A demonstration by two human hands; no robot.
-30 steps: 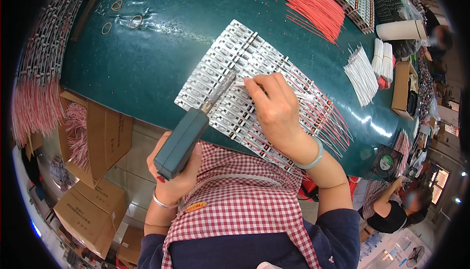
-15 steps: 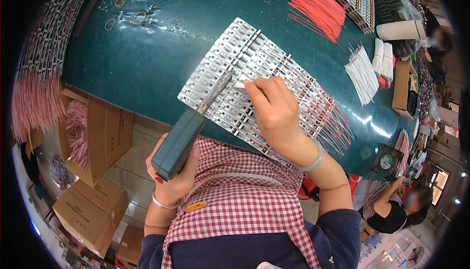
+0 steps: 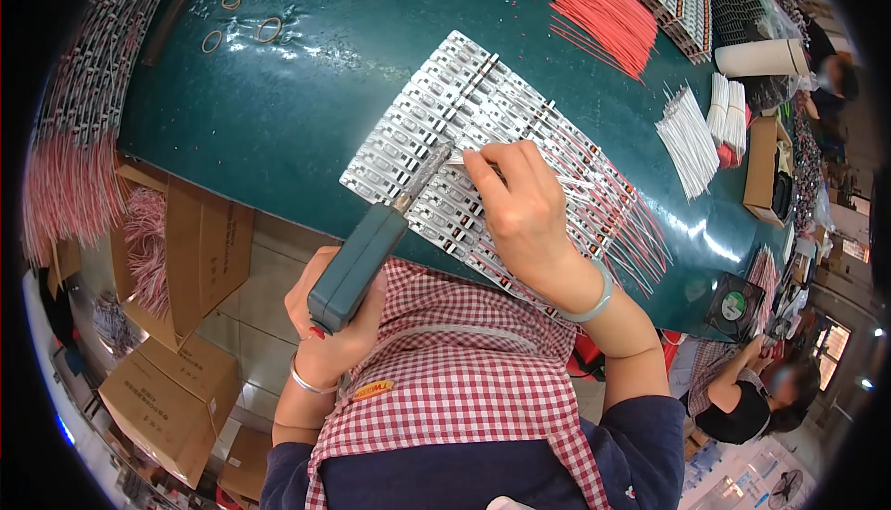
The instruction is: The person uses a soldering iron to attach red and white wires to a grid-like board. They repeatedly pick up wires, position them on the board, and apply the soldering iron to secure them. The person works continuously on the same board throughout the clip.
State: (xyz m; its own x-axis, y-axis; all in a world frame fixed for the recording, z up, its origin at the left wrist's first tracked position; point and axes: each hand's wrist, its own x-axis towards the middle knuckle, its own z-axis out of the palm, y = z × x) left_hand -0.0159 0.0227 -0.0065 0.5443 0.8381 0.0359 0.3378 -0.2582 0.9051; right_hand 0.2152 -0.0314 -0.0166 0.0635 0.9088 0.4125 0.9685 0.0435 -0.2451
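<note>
My left hand (image 3: 336, 326) is closed round the green handle of a soldering gun (image 3: 357, 264). Its long metal tip reaches up and right over a panel of many small white connector-like parts (image 3: 418, 120) in rows. Close to that tip, my right hand (image 3: 527, 204) pinches thin white wires (image 3: 457, 159) between thumb and forefinger. The exact point where wire and tip meet is too small to make out. Red and white wires (image 3: 640, 222) trail off the panel's right side, partly behind my right hand.
The green table (image 3: 241, 120) carries a red wire bundle (image 3: 608, 18), a white wire bundle (image 3: 687, 143), rubber bands (image 3: 269, 29) and a small black fan (image 3: 733, 304). Cardboard boxes (image 3: 209, 250) stand at the left. A co-worker (image 3: 733, 399) sits at the lower right.
The soldering gun in my left hand has moved right and slightly upward, its tip now nearer my right fingertips. My right hand has barely shifted.
</note>
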